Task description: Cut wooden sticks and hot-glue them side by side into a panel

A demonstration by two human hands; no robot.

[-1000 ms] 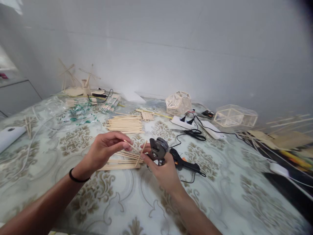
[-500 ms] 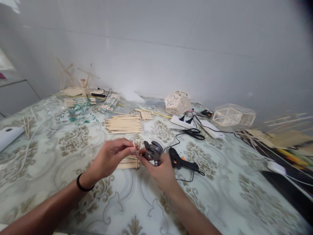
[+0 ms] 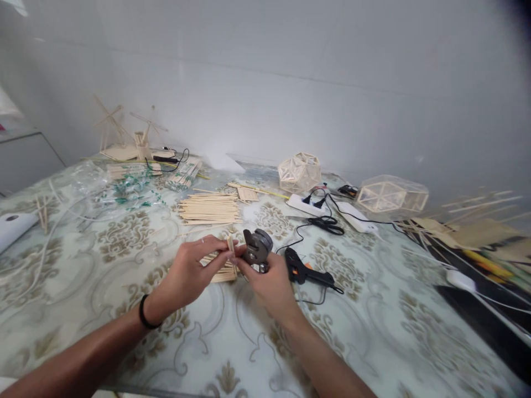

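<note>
Short wooden sticks (image 3: 231, 249) stand nearly upright, pinched between the fingertips of my left hand (image 3: 194, 268). My right hand (image 3: 271, 284) is closed around a dark metal cutting tool (image 3: 258, 247), and its thumb and forefinger also touch the sticks. Below the fingertips lies a small pile of short sticks (image 3: 224, 273), partly hidden by my left hand. Behind the hands is a larger pile of long sticks (image 3: 209, 208).
A black glue gun (image 3: 309, 272) lies right of my right hand, its cord running to a white power strip (image 3: 305, 204). Stick-frame models (image 3: 299, 171) stand near the wall. Plastic wrappers (image 3: 133, 190) lie back left on the patterned tabletop (image 3: 166, 354).
The sticks at my fingertips, crossed before, are now lined up side by side. My left hand has moved slightly right, closer to my right hand.
</note>
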